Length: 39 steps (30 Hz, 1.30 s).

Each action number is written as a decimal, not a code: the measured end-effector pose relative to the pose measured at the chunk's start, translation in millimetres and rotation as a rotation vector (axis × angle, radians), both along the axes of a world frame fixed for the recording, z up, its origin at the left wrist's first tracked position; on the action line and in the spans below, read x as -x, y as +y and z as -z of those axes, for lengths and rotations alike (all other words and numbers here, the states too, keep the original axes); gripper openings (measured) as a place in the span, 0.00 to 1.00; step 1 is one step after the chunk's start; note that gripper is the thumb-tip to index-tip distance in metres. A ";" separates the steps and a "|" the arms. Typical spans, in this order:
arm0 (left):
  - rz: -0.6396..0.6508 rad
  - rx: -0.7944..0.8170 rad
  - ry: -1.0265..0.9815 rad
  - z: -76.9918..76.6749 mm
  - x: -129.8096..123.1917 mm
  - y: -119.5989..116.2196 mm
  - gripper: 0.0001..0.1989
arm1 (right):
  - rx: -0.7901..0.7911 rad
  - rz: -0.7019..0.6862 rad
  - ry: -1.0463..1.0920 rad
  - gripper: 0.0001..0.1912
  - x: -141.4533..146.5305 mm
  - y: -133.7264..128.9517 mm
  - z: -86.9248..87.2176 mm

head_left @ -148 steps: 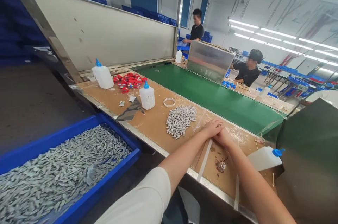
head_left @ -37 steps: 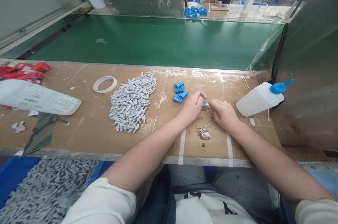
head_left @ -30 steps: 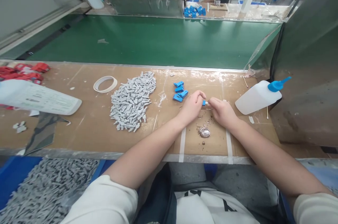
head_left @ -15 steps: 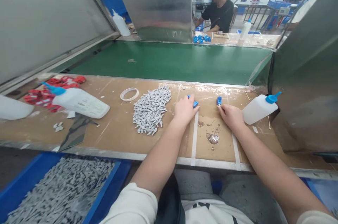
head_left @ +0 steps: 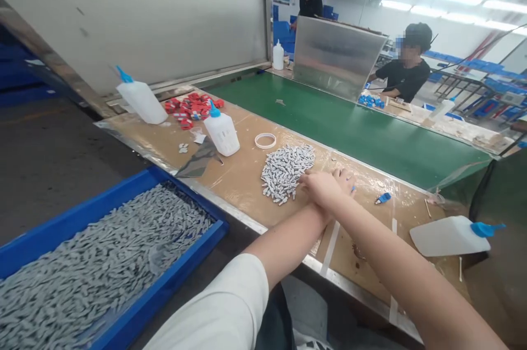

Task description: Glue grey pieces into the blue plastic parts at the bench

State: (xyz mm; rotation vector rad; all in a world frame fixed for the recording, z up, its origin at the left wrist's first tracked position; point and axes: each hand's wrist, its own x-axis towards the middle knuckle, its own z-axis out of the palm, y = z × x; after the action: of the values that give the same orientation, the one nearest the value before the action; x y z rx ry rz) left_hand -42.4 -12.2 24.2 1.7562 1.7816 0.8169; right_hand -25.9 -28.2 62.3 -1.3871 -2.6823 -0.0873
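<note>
My right hand [head_left: 321, 186] crosses over my left wrist. Its fingertips are drawn together at the right edge of a pile of small grey plastic pieces [head_left: 286, 171]; what they pinch, if anything, is too small to make out. Partly hidden behind it, my left hand [head_left: 344, 177] has its fingers curled on a small blue plastic part [head_left: 353, 189], of which only a bit shows. A second blue plastic part [head_left: 383, 198] with a pale tip lies on the brown-covered bench, to the right of both hands.
White bottles with blue nozzles stand at left [head_left: 222, 133] and lie at right [head_left: 448, 235]. A tape roll [head_left: 265, 141] and red parts [head_left: 191, 108] are on the bench. A blue bin [head_left: 164, 298] of grey pieces sits below left. Beyond runs a green belt [head_left: 329, 114]; two people are behind it.
My right hand has left the blue part on the right and crossed over my left arm to the grey pile. My left hand stays by its blue part. The view has turned left.
</note>
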 end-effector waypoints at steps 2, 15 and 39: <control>-0.189 0.106 -0.055 2.1 9.8 1.4 0.15 | 0.028 0.004 -0.027 0.04 11.8 4.7 6.4; 0.161 -0.117 -0.071 29.9 31.1 4.7 0.15 | 0.428 -0.074 -0.029 0.08 34.3 6.2 18.6; 0.434 -0.314 0.317 11.7 -4.2 5.0 0.09 | 0.393 0.036 0.104 0.11 54.6 -19.7 1.9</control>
State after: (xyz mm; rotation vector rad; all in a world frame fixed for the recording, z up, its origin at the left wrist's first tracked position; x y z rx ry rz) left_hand -38.2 -7.2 12.6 2.4805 1.4134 0.6867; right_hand -80.5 -47.9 60.5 -1.4874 -2.6831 0.5210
